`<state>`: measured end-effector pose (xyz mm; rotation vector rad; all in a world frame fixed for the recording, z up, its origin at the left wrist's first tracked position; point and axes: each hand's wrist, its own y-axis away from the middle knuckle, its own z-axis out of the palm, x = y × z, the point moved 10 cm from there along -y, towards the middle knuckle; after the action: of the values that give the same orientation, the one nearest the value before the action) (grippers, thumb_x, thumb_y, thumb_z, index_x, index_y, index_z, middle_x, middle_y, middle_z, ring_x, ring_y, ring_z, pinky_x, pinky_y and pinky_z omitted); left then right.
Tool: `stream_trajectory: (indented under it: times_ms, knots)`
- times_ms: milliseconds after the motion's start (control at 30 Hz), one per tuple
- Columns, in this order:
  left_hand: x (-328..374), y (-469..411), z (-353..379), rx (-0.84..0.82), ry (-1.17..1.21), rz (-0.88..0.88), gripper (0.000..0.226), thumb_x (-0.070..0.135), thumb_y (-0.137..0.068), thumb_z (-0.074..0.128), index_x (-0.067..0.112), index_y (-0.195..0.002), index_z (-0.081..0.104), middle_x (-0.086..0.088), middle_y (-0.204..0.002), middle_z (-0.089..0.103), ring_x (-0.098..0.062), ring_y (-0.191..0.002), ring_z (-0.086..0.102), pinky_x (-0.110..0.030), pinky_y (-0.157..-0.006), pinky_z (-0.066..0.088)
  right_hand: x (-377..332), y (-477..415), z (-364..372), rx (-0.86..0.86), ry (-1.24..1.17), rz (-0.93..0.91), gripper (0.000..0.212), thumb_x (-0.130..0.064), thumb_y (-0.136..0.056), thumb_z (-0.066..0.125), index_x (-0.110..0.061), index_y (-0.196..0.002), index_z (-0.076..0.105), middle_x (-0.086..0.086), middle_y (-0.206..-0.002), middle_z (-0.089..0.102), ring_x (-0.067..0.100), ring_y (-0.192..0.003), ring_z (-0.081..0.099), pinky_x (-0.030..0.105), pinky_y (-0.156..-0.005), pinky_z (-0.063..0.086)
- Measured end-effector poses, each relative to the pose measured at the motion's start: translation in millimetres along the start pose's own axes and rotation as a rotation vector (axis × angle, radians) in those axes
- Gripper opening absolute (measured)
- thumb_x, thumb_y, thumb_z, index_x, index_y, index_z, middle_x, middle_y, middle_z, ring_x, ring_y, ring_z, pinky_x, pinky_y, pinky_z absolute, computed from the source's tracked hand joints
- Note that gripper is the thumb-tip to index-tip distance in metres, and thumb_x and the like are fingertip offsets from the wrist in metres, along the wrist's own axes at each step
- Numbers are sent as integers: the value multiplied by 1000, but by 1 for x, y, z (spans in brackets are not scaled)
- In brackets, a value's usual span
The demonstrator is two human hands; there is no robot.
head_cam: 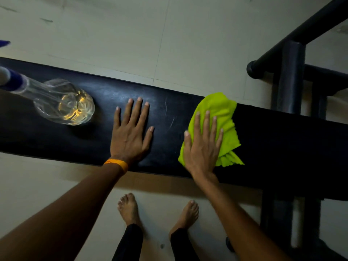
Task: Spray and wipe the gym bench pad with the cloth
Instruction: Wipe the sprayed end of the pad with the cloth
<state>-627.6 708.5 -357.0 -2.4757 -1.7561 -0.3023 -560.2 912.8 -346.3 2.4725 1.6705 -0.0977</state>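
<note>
Forearms reach in from the bottom edge to a black pad (169, 113) that crosses the view, with bare feet (129, 208) on the pale floor (188, 34) just below it. Left hand (130, 134), with an orange wristband (115, 163), lies flat on the pad with fingers straight and spread, holding nothing; it looks to be bracing. Right hand (202, 146) is also flat, fingers straight, pressing down on a bunched green cloth (216, 106) that lies on the pad right of centre, with folds sticking out at its far and right sides. The step in hand looks like wiping. To do it well, press evenly with the whole palm, run long overlapping strokes along the pad from edge to edge, and spread or refold the cloth so a flat face meets the surface instead of a lump. Faint pale streaks show on the pad between the hands and may want a second pass. A clear spray bottle (64, 104) with a little yellowish liquid stands on the left part of the pad, well apart from the cloth; it will probably need lifting off before that stretch can be wiped. At the right, the dark frame (291, 78) has tubes close beside the pad, which could cramp strokes at that end.
</note>
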Motion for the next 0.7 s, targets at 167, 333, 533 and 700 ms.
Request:
stream_trajectory:
  times_ms: [167,333,533,700]
  knots:
    - [-3,0,-1,24,9,9,69,45,-102,34,16,-163,21,-8,-172,13,-27,-160,9,-56,-127,11,-34,60,8,-133,2,-301,66,-57,-99,36,-32,-160,24,1,-170,17,27,-157,13,54,-124,16]
    - [-3,-1,1,26,6,20,68,45,-102,34,16,-163,23,-8,-172,15,-28,-160,10,-56,-127,12,-36,-36,4,-97,82,-386,66,-58,-101,33,-33,-160,20,3,-169,19,28,-157,13,57,-124,13]
    - [-4,-2,-1,29,15,15,67,44,-102,34,16,-163,23,-8,-172,16,-27,-160,10,-56,-127,12,-57,23,11,-69,60,-319,62,-50,-103,36,-31,-160,22,2,-169,19,27,-158,12,56,-124,16]
    - [-4,-1,1,42,9,17,67,44,-102,33,16,-162,24,-8,-171,17,-28,-159,12,-56,-127,13,-64,-52,6,-48,33,-421,58,-50,-103,33,-32,-158,30,1,-167,26,26,-156,20,52,-124,18]
